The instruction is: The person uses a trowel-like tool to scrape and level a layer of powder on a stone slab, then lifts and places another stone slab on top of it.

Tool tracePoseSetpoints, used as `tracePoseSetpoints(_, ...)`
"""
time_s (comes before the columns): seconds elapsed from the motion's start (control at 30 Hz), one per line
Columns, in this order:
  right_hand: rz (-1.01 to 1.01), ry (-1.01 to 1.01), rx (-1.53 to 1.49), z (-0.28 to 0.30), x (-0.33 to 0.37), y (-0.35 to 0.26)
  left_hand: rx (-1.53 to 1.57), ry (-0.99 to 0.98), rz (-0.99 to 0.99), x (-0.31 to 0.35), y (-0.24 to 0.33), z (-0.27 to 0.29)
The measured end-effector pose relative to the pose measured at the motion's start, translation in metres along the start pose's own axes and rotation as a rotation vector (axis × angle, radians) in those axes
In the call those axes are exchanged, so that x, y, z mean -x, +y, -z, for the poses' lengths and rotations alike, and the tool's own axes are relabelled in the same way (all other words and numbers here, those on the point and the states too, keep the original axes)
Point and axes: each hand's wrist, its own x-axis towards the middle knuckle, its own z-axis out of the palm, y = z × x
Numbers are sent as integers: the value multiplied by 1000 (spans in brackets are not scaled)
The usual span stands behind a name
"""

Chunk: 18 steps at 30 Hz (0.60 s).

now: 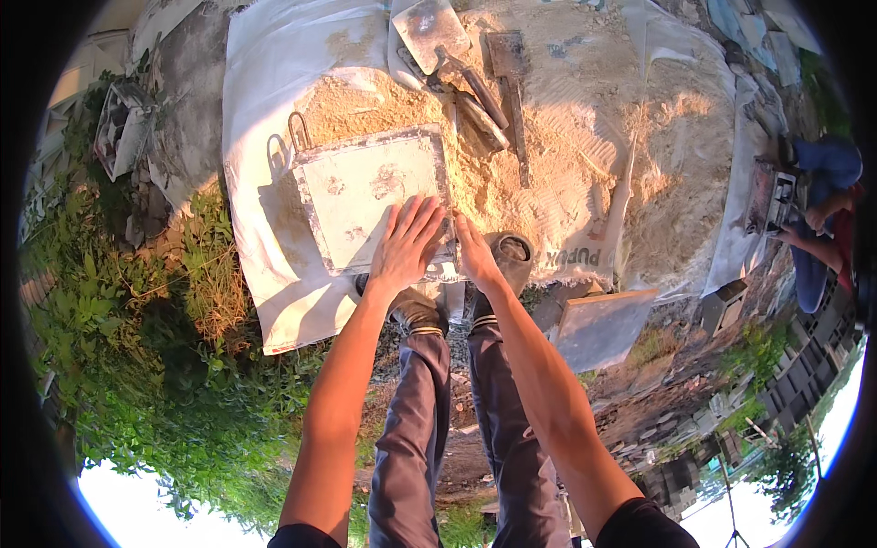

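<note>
A flat, square mould or lidded box with a pale top and a worn dark rim lies in front of my feet. My left hand rests flat on its top near the close right corner, fingers stretched out. Along its right edge lies my right hand, fingers straight and holding nothing visible. A metal loop handle stands up at the mould's far left corner. Beyond it are a flat square-bladed tool, dark-handled hand tools and a long narrow tool, all on sand.
Yellowish sand covers much of a white woven sheet. A tilted board stands right of my legs. Green plants grow at left. Another person works at far right near a mould; grey blocks are stacked beyond.
</note>
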Motion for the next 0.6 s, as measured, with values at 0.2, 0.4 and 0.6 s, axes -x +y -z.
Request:
tracePoseSetpoints(0.2,-11,4,69,5,5,3,98,134,337,55,-20,3)
tracePoseSetpoints(0.4,-7,84,399,-17,17,-20,148,122,382,61,-24,5)
tracePoseSetpoints(0.6,-118,271,413,-42,27,-32,113,123,374,68,-32,3)
